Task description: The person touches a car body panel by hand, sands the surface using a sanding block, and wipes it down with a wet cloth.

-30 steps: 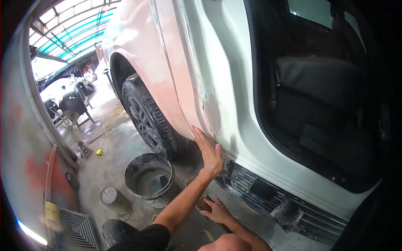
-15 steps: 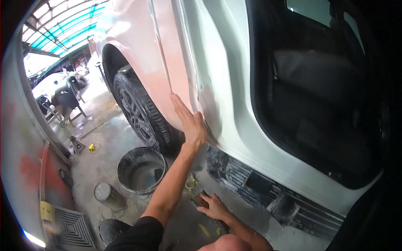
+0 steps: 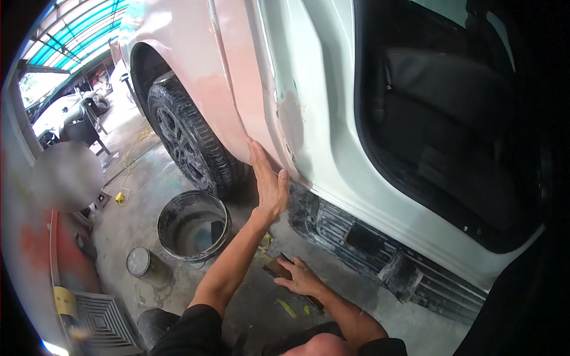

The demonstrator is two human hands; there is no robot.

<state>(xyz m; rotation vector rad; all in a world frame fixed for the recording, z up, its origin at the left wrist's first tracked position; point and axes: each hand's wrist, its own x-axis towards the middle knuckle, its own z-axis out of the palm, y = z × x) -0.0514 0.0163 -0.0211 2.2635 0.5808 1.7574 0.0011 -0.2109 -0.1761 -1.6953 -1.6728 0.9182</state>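
My left hand lies with its fingers stretched out along the lower edge of the car's pinkish primed panel, thumb apart. Just beside it, the pale green door sill shows a grey patch and chipped spots. Lower down, near the floor, my right hand is closed round a long, flat dark block, apparently a sanding block. Its far end passes under my palm and is partly hidden. Left of my left forearm stands a round black bucket with cloudy liquid and a dark flat piece inside.
A tyre stands behind the bucket. A tin can is on the floor at left, with a grey grille-patterned panel nearby. A dark side step juts out under the sill. Yellow scraps and a yellow cord lie on the concrete.
My left hand has slid down the panel toward its bottom edge. The view has tilted, shifting the car and bucket up and left. My right hand keeps the block in about the same place.
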